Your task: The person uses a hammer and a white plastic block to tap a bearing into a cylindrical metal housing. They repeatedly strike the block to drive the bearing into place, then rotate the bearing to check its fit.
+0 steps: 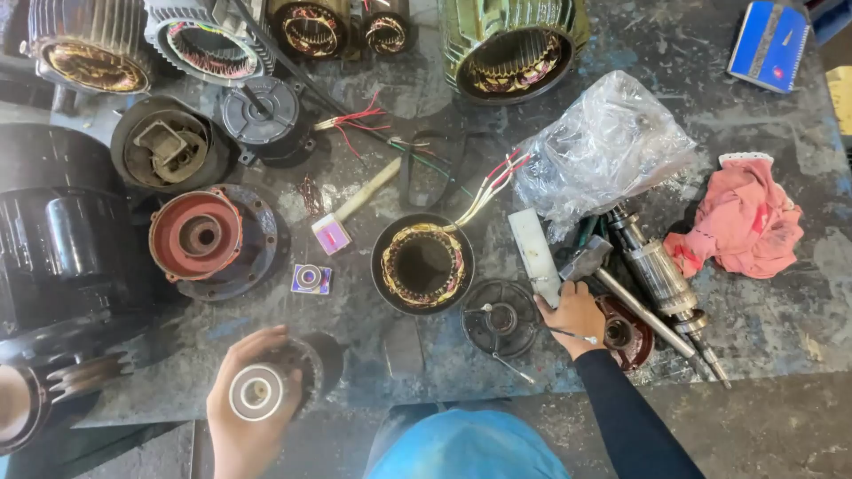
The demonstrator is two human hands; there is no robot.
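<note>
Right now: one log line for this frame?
left hand: holds bearing | right hand: on bench, thin tool, beside hammer | stator: centre

- L hand [244, 412]: low left of view, palm side turned away from the camera, fingers [266, 335] curled up and round something round, thumb side to the right; the grip is closed. Wrist runs down out of view, bare, no sleeve seen.
- R hand [575, 315]: centre-right, knuckles up, fingers bent and pressed down, a thin rod pinched under them.
- R forearm: dark sleeve, runs down-right to the lower edge.
</note>
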